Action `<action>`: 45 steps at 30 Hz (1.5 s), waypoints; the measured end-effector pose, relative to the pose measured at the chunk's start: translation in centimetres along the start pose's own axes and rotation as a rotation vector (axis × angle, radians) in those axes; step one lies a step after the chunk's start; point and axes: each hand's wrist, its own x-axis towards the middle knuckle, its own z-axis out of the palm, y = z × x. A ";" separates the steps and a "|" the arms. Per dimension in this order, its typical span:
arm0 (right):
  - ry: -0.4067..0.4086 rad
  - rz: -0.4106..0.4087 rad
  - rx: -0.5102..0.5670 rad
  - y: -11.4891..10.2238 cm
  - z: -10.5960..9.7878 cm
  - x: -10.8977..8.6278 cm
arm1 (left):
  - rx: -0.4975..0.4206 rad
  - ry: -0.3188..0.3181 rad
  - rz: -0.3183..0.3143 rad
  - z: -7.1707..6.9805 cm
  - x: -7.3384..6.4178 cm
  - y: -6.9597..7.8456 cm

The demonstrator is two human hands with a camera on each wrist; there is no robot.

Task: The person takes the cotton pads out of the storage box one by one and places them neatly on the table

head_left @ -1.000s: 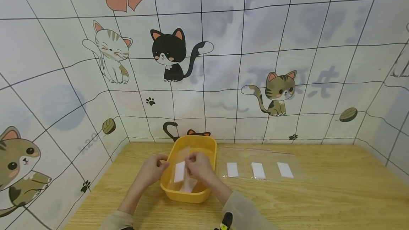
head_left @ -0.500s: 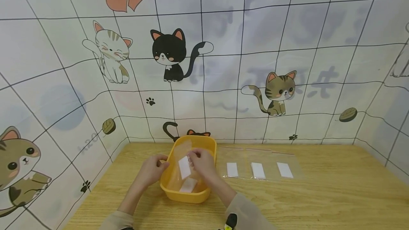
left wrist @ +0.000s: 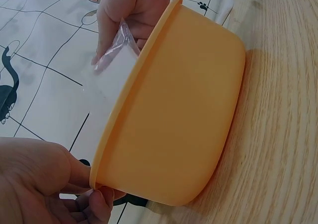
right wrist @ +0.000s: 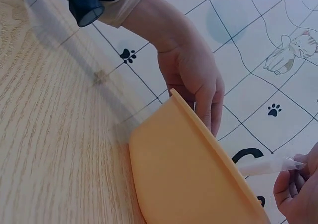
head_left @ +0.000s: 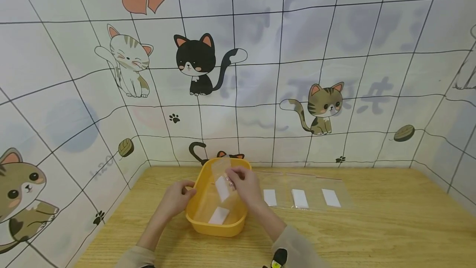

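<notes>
Raised higher and farther right than half a second ago, a clear bag (head_left: 220, 167) with a white block (head_left: 222, 189) inside hangs over the mouth of a yellow tub (head_left: 217, 230), pinched by a person's right hand (head_left: 246, 186). Seen from the head, bag and block lie just left of that grip, the block's long axis slanting from upper left to lower right. Its holder, the right hand, is the nearer one; the left hand (head_left: 177, 197) grips the tub's left rim, apart from the bag. A second white block (head_left: 219, 215) lies lower in the tub, near its front. To the right, three more clear bags (head_left: 313, 184), each with a white block, line the table (head_left: 390, 235). Grey characters (head_left: 375, 94) on the cat-print wall (head_left: 260, 135) are too faint to read with certainty; no brand or label is legible on tub or blocks.

At the left wrist, thumb and fingers pinch the rim from both sides, while the bag's crumpled corner rises above the edge under the right hand's fingers.

From the right wrist, the bag stretches from the fingertips toward the rim, its lower end hidden by the tub wall. A dark device (right wrist: 94, 4) sits at the left sleeve (right wrist: 128, 4).
</notes>
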 end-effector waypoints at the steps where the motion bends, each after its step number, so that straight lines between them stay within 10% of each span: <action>1: -0.001 -0.010 0.017 -0.1 -0.2 0.0 | 0.000 0.000 0.002 0.0 0.0 0.0; 45: 0.133 -0.004 -0.026 -0.2 -11.5 -0.7 | 0.000 -0.002 -0.006 0.0 -0.2 0.1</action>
